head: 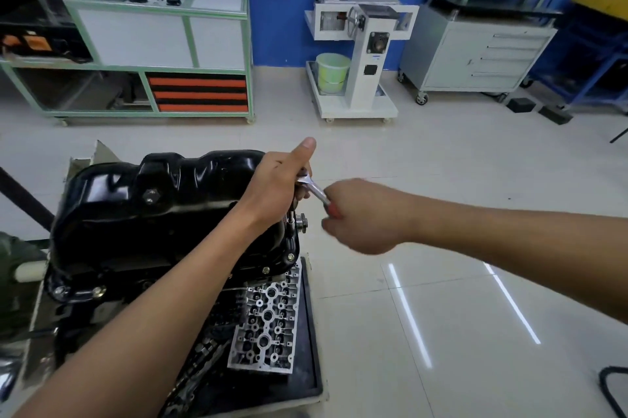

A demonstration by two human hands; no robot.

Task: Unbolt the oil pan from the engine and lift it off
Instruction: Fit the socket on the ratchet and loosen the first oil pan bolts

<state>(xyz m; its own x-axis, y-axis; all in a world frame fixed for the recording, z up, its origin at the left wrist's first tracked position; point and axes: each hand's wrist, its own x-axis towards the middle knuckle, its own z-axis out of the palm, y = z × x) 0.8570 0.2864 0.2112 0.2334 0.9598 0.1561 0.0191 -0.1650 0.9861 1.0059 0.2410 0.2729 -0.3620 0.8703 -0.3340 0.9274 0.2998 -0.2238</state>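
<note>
Closed tight round the head of the ratchet (314,188) with the left hand (278,186), thumb sticking straight up. Wrapped round the ratchet's handle with the right hand (360,213), a sliver of red grip showing at the knuckles (blurred there, so no telling finger from finger). Nothing else held in either.

Below the head, reaching down at the right end of the oil pan (153,207), close to its flange. Cannot tell which bolt.

Sits black and glossy, sump upward, on the engine (112,292), over the far left of the black tray (312,315). Toward the tray's near right corner, just beside the engine, an aluminium cylinder head (268,319).

Not yet free, judging by the flange bolts (265,269) seated along the near edge.

Probably pressed steel: stiff, fairly heavy, slick with oil, perhaps stuck down by sealant. Best taken with both hands at opposite ends, under the flange lip, and lifted straight up. Worth minding sharp edges and not bending the thin flange.
</note>
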